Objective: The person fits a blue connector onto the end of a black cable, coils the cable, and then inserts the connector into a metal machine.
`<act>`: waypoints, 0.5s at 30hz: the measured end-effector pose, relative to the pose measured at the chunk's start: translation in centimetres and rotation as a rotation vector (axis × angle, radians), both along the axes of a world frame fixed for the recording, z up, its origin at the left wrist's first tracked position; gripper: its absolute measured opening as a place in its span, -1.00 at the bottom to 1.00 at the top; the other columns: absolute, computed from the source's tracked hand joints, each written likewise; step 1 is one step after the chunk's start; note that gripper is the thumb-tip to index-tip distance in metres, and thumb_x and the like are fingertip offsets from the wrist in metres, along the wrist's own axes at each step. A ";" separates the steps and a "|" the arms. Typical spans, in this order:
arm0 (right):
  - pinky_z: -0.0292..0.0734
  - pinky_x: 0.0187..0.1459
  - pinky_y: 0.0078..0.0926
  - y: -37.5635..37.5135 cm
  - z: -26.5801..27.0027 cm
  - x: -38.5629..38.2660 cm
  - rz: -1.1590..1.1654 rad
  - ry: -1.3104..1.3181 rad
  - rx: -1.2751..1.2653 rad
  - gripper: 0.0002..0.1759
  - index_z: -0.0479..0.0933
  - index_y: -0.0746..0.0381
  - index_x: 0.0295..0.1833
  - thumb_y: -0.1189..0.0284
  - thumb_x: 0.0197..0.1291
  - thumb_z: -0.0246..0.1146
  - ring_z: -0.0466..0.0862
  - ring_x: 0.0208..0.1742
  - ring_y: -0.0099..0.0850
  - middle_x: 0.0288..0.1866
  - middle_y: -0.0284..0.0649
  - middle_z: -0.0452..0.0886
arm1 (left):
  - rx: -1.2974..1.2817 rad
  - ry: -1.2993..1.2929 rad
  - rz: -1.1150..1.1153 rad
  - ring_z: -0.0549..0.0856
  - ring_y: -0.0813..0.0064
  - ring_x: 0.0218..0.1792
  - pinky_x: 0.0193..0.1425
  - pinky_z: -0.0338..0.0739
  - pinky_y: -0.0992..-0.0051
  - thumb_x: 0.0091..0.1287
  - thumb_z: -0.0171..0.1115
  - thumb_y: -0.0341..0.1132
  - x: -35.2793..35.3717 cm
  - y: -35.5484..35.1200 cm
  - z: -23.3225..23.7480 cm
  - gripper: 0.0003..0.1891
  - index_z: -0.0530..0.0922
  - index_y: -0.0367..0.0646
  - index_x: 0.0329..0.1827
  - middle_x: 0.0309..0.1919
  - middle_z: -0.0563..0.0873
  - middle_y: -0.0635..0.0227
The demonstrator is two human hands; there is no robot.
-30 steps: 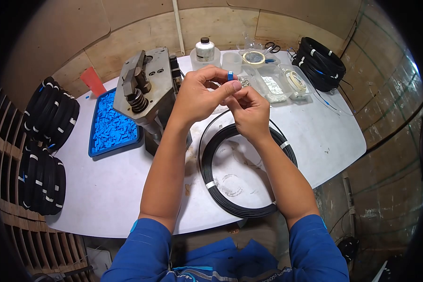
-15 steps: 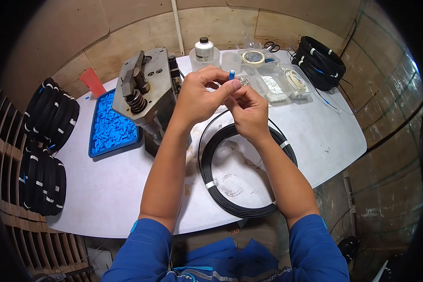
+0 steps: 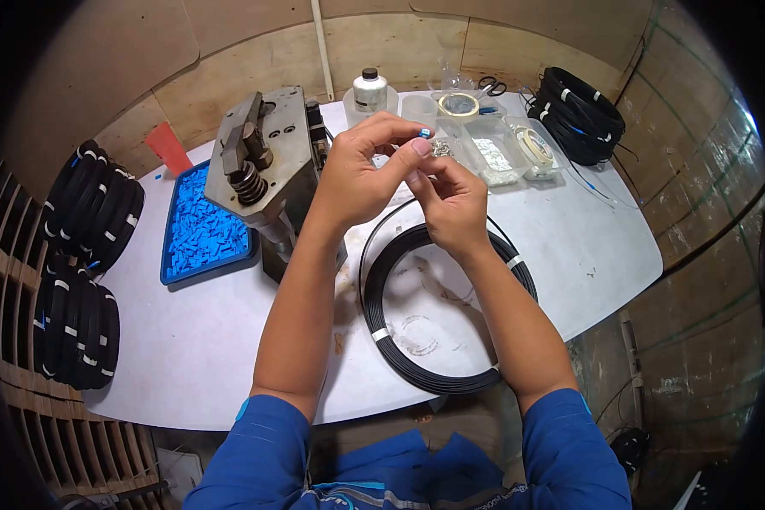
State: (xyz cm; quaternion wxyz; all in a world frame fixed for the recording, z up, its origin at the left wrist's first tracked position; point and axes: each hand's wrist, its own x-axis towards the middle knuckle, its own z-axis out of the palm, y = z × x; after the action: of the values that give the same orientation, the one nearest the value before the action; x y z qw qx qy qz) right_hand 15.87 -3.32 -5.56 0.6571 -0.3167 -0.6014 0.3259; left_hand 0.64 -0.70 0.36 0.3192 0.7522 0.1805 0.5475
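Note:
Between the thumb and forefinger of my left hand (image 3: 372, 166) is a small blue piece (image 3: 425, 133), its top end showing. My right hand (image 3: 452, 197) touches it from below, fingertips pinched close to the left thumb; what they grip is hidden. Under my hands a coil of black cable (image 3: 380, 316) with white bands lies on the white table (image 3: 191, 357), and a loose strand rises from it toward my hands. Left of my hands stands a metal press (image 3: 268, 161). A blue tray (image 3: 168, 255) full of small blue pieces lies beyond it.
More black coils (image 3: 93, 208) are stacked at the left edge, another bundle (image 3: 578, 115) at the back right. Along the back stand a white bottle (image 3: 370, 92), clear containers (image 3: 493, 157), tape rolls (image 3: 459, 104) and scissors (image 3: 491, 85). A red object (image 3: 168, 149) stands behind the tray.
The blue piece has tilted and less of it shows above my left thumb. My left fingertips have closed further over it. The arms are nearly still.

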 end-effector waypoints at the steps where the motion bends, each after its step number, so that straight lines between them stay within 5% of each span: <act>1: 0.52 -0.36 -0.65 0.0 0.1 0.0 -0.026 -0.009 -0.007 -0.84 0.72 0.29 -0.05 0.43 0.37 0.45 0.59 -0.37 -0.72 -0.24 -0.37 0.75 | 0.002 -0.028 0.022 0.72 0.53 -0.14 0.02 0.63 0.49 0.46 0.34 -0.37 0.1 0.0 0.0 -0.80 0.75 -0.35 -0.01 -0.15 0.76 0.27; 15: 0.51 -0.37 -0.69 -0.2 0.1 -0.3 -0.042 -0.019 -0.045 -0.89 0.68 0.29 -0.20 0.51 0.31 0.48 0.59 -0.42 -0.75 -0.36 -0.39 0.73 | -0.091 -0.085 0.220 0.74 0.54 -0.33 -0.15 0.66 0.49 0.37 0.46 -0.28 0.3 0.4 -0.4 -0.75 0.76 -0.35 -0.14 -0.31 0.77 0.30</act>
State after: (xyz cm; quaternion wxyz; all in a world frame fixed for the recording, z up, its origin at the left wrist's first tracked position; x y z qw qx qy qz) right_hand 15.61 -3.55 -5.44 0.6508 -0.3470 -0.5934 0.3225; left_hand 0.96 -0.33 -0.04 0.2982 0.6886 0.2728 0.6020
